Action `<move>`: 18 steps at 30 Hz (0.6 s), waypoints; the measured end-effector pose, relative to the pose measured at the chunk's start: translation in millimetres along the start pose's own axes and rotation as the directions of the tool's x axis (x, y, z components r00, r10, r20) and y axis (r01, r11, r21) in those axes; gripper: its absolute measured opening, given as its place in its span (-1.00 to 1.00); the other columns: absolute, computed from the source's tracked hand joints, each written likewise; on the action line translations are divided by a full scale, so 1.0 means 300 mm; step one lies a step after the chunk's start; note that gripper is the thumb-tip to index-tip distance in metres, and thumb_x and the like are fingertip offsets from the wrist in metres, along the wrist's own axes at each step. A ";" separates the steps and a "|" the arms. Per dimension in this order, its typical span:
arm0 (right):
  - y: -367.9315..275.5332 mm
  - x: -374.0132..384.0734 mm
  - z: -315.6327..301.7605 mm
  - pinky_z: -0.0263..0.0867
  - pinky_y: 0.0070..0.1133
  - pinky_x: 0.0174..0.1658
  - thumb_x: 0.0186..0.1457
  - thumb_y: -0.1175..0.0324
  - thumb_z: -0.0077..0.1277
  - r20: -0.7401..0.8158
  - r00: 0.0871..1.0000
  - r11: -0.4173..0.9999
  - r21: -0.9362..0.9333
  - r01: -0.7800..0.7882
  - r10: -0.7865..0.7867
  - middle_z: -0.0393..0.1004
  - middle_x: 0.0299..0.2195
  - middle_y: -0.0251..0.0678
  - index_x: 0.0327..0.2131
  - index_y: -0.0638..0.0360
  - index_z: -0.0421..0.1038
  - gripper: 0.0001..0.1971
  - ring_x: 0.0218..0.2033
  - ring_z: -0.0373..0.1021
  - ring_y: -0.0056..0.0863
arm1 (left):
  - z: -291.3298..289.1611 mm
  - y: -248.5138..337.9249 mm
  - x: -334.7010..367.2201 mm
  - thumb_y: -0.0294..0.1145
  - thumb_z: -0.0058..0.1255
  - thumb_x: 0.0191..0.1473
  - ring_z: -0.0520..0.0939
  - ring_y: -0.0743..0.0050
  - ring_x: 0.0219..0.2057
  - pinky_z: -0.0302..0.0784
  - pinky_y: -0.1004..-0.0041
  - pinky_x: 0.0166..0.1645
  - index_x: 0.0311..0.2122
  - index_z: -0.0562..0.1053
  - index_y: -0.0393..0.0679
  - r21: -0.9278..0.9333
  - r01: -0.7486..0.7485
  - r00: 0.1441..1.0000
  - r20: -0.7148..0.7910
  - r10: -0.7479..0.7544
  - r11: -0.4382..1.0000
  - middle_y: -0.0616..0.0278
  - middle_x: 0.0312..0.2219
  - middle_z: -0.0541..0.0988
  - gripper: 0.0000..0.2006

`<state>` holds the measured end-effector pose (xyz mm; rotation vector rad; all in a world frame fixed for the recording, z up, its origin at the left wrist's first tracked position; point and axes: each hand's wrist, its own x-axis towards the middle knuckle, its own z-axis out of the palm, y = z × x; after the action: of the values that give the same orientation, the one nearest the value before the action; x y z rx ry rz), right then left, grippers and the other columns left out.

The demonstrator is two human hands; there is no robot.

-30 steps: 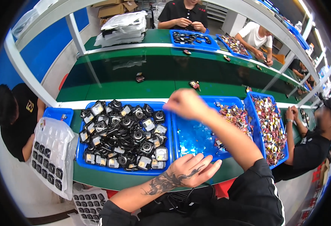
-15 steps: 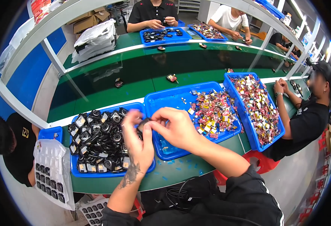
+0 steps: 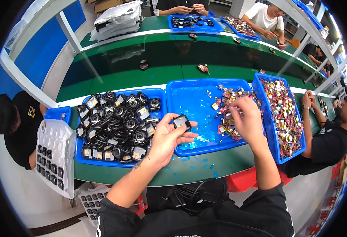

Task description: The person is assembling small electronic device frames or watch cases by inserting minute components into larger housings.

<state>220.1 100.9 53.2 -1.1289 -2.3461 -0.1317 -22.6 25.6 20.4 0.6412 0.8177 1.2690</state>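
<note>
My left hand (image 3: 162, 143) holds a black square watch case (image 3: 181, 122) with a silvery grey face, gripped between thumb and fingers over the near left part of a blue tray (image 3: 187, 98). My right hand (image 3: 250, 120) is at the right side of that tray, fingers bent down at a heap of small circuit boards (image 3: 229, 98) with red, yellow and white parts. Its fingertips are partly hidden, and whatever they pinch cannot be made out. Left of my hands, many similar watch cases (image 3: 116, 118) fill another blue tray (image 3: 102, 161).
A third blue tray (image 3: 275, 152), heaped with circuit boards, stands tilted at the right. Blue scraps (image 3: 176, 175) lie on the green bench edge. A white moulded tray (image 3: 54, 134) is at the left. Beyond runs a green conveyor (image 3: 165, 65) carrying scattered boards. Co-workers sit around.
My hands have parted: the right hand left the watch case and moved right to the circuit boards. The left hand now holds the case alone, face up. The view has shifted.
</note>
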 end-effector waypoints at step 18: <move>-0.218 -0.082 -0.013 0.37 -0.59 -0.34 0.00 0.53 0.14 -0.004 0.942 0.727 0.638 -0.255 0.334 0.51 -0.37 -0.29 -0.19 0.24 0.41 -0.75 -0.39 0.46 -0.53 | 0.027 0.000 -0.010 -0.57 0.01 0.14 0.64 0.23 -0.17 0.64 0.48 -0.15 -0.18 0.34 -0.20 -0.038 -0.084 0.994 -0.074 0.081 0.996 0.19 -0.32 0.53 -0.84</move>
<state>185.2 40.4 53.1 -1.0767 -1.8325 0.6490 -16.2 22.9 25.5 0.6043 0.8292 1.3876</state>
